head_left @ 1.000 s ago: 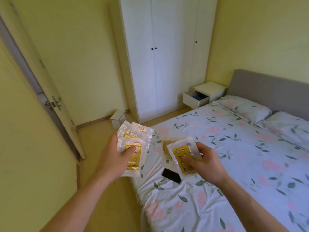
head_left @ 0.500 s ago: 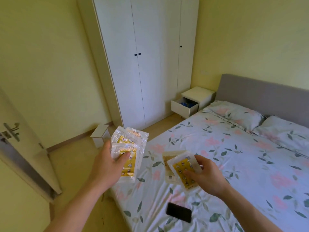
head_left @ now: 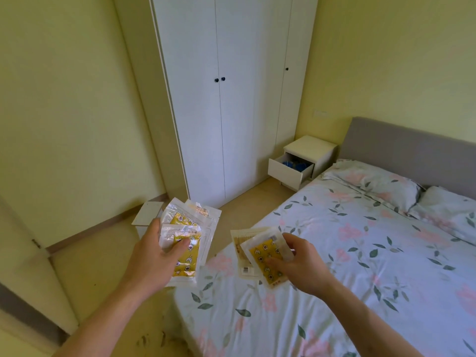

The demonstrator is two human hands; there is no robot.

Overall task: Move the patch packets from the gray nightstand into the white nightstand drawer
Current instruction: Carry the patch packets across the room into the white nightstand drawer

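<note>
My left hand (head_left: pixel 152 258) grips a fanned stack of clear patch packets with yellow printed inserts (head_left: pixel 189 233), thumb pressed on the top one. My right hand (head_left: pixel 300 269) pinches two more patch packets (head_left: pixel 260 251), one yellow-printed in front and a pale one behind it. Both hands are held out in front of me near the foot corner of the bed. The white nightstand (head_left: pixel 310 153) stands far ahead beside the headboard, and its drawer (head_left: pixel 287 171) is pulled open with blue items inside. The gray nightstand is not in view.
A bed with a floral cover (head_left: pixel 360 253) fills the right side, two pillows by its gray headboard (head_left: pixel 412 148). A tall white wardrobe (head_left: pixel 226 99) stands ahead. A small white stool (head_left: pixel 148 217) sits on the floor by the left wall. A door edge (head_left: pixel 31 266) is at left.
The view has swung right and moved forward along the bed; the door slid off to the left and the black phone on the bed dropped out of view. Both hands keep their packets.
</note>
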